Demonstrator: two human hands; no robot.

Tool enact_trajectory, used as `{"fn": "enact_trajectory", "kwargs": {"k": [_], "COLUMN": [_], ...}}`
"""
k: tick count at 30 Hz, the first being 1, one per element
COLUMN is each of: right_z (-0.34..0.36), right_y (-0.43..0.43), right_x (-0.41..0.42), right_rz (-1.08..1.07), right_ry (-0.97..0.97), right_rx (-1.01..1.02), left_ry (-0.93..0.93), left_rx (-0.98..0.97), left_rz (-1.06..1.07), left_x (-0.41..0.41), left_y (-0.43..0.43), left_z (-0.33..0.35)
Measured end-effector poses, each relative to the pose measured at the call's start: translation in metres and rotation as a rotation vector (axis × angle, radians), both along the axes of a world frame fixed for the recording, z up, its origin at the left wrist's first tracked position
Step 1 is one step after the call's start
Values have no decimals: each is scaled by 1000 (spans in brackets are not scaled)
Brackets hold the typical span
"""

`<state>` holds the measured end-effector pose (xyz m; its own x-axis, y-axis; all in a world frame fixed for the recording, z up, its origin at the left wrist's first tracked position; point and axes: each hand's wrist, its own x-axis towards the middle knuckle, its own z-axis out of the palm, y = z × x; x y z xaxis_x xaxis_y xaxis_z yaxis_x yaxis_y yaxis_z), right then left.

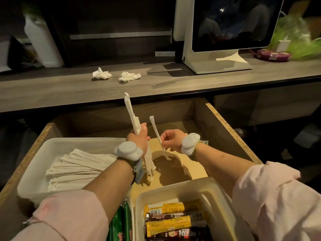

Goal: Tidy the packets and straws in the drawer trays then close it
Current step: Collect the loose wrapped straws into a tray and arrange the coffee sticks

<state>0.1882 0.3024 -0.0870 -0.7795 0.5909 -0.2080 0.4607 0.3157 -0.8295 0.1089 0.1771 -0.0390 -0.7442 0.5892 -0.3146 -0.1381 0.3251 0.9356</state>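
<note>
The wooden drawer [225, 126] stands pulled out below the counter. My left hand [139, 138] grips a bundle of paper-wrapped straws [132, 115] upright over the drawer's middle. My right hand [171, 138] pinches a single wrapped straw [155, 128], tilted, just right of the bundle. A white tray [34, 162] at the left holds several wrapped straws [76, 169] lying flat. A second white tray [213, 190] at the front right holds yellow and dark coffee packets [172, 221]. Green packets [119, 223] show beside it, partly hidden by my left sleeve.
Two crumpled tissues [102, 74] [129, 76] lie on the wooden counter [52, 91] behind the drawer. A white-framed screen [231, 23] stands at the back right, with a purple packet [272, 55] and green bag beside it. Bare drawer floor [191, 164] shows between the trays.
</note>
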Motion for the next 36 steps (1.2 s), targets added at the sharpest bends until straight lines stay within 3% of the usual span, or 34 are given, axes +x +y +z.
{"fn": "enact_trajectory", "kwargs": {"k": [3, 8, 10, 12, 14, 18, 23, 27, 29, 30, 32, 33, 36], "right_z": [0, 0, 4, 17, 37, 68, 67, 87, 95, 94, 79, 71, 69], "right_y": [-11, -9, -2, 0, -4, -16, -30, -28, -31, -32, -35, -37, -32], "right_x": [2, 3, 5, 7, 6, -3, -9, -9, -11, -13, -15, -15, -7], "right_rz": [67, 116, 37, -156, -261, -87, 162, 149, 237, 302, 387, 400, 211], "right_ry": [73, -24, -82, 83, 356, 523, 437, 519, 382, 225, -67, -91, 261], "right_rx": [-15, -19, 45, 36, -143, -116, 100, 314, 414, 441, 391, 325, 57], "left_ry": [28, 87, 107, 161, 178, 97, 232, 286, 311, 349, 398, 391, 255], "left_rx": [-55, -70, -76, -99, -117, -143, -237, -288, -273, -290, -346, -370, -326], "left_rz": [-60, -100, -110, -153, -187, -200, -307, -311, -318, -323, -312, -318, -289], "left_x": [0, 8, 9, 11, 16, 18, 15, 10, 9, 11, 12, 12, 9], "left_y": [3, 4, 5, 6, 6, 10, 14, 12, 11, 11, 13, 15, 16], "left_z": [-18, -15, -12, -15, -18, -16, -22, -25, -28, -27, -26, -25, -23]}}
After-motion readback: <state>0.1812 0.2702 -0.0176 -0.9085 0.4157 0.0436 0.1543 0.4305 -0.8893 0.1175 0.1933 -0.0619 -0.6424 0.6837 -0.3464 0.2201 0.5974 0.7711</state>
